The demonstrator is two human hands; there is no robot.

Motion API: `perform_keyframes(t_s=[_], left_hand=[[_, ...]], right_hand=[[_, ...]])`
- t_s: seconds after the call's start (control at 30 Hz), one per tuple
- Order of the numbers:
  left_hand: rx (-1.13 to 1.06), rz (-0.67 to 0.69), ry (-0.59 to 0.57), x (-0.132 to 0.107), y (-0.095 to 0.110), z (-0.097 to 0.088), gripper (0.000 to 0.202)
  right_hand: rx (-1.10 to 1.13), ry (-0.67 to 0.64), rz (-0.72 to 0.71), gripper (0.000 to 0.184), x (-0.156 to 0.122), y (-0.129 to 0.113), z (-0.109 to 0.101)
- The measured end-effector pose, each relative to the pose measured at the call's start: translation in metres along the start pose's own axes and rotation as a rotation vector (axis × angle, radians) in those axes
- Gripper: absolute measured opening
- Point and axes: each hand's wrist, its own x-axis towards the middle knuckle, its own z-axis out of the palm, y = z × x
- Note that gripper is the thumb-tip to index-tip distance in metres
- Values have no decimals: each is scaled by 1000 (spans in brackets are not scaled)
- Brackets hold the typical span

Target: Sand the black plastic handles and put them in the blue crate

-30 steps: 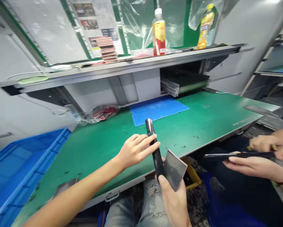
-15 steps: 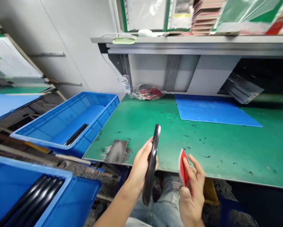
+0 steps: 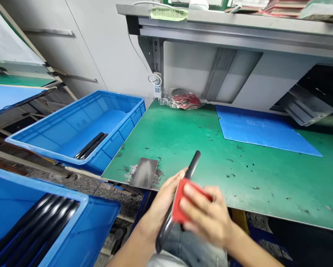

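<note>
My left hand (image 3: pixel 162 202) is closed around a glossy black tube (image 3: pixel 193 163), holding it slanted above the bench's front edge. Against the tube's middle lies a red abrasive pad (image 3: pixel 180 202), pale along its edge. My right hand (image 3: pixel 208 213) grips that pad, fingers flat over its red face and slightly blurred. The pad covers part of the tube. To the left on the green bench top (image 3: pixel 177 137) lies a small grey plate (image 3: pixel 144 173) with pale and dark dust around it.
Black tubes lie in a blue crate (image 3: pixel 122 126) left of the bench and in a nearer blue crate (image 3: pixel 84 207). Toward the back are a bag of red pieces (image 3: pixel 185 101) and a blue sheet (image 3: pixel 263 129). A metal shelf (image 3: pixel 224 29) overhangs the bench.
My right hand has moved left and brought the red pad onto the black tube; they were apart before. The tube is tilted more to the right. The view has shifted.
</note>
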Motion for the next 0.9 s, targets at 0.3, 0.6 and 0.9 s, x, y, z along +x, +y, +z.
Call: perform_keyframes(t_s=[0.3, 0.6, 0.9], left_hand=[[161, 16, -376, -46, 14, -22, 58], [-239, 25, 53, -2, 26, 7, 27], [-228, 153, 127, 5, 3, 3, 43]], right_hand=[[240, -149, 957, 31, -4, 91, -47], [1689, 646, 1353, 49, -3, 18, -26], [1219, 534, 1261, 48, -28, 14, -21]])
